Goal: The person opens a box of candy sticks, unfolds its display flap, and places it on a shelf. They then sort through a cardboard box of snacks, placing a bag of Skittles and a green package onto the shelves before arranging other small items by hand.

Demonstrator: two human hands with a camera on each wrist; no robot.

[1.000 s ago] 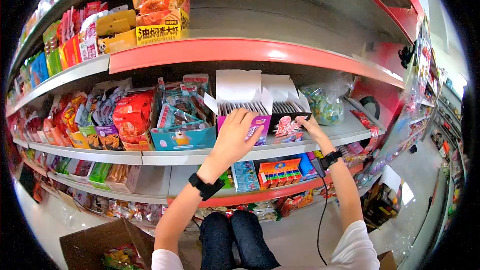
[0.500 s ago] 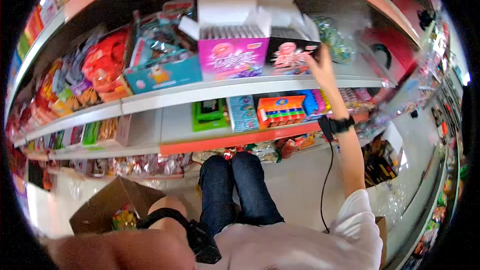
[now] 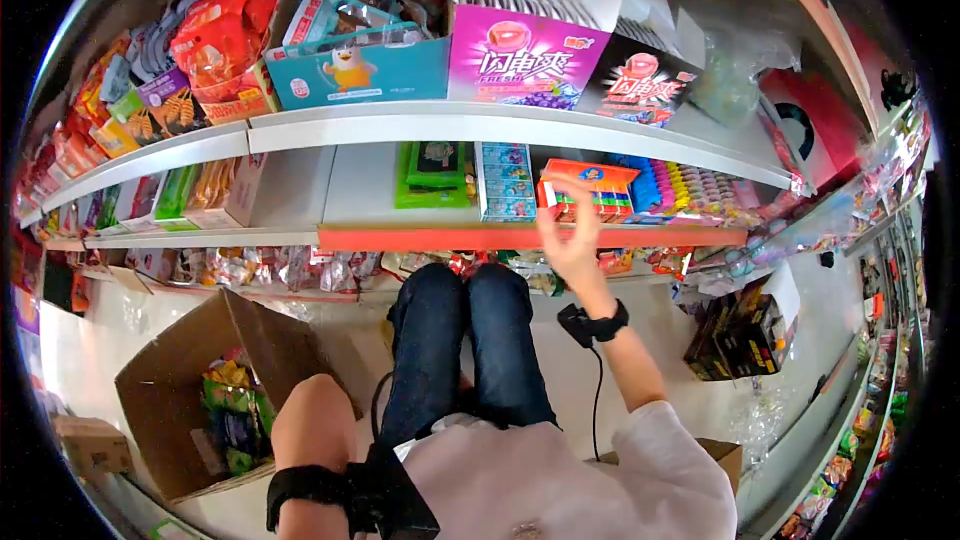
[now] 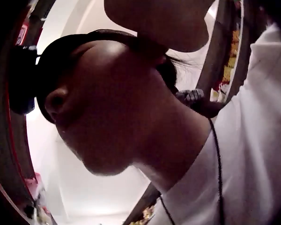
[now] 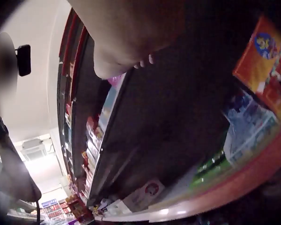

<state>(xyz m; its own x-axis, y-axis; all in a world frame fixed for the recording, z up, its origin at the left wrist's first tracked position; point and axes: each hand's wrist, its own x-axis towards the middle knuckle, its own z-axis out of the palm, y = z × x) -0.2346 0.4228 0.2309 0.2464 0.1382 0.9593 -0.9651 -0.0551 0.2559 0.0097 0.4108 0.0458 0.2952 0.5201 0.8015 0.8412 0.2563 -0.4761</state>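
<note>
My right hand [image 3: 572,240] is in front of the lower shelf, blurred, with loosely bent fingers and nothing visible in them. Behind it stands an orange box [image 3: 606,176]. In the right wrist view the same hand [image 5: 131,37] shows at the top. Above, a purple box [image 3: 520,58] and a black box [image 3: 637,85], both with white lids raised, stand side by side, filled with packets. Of my left arm, the head view shows a bent part and the black wrist strap; the hand is outside it. The left wrist view shows part of the left hand [image 4: 164,21], fingers unclear.
A teal box [image 3: 360,72] of packets stands left of the purple box. Green packs [image 3: 435,172] and a light blue box [image 3: 506,180] lie on the lower shelf. On the floor are an open carton [image 3: 165,390] holding bags and a black box [image 3: 735,335].
My right hand has left the black box and moved down and left. My left hand has left the purple box and come back towards my head. The head view has shifted.
</note>
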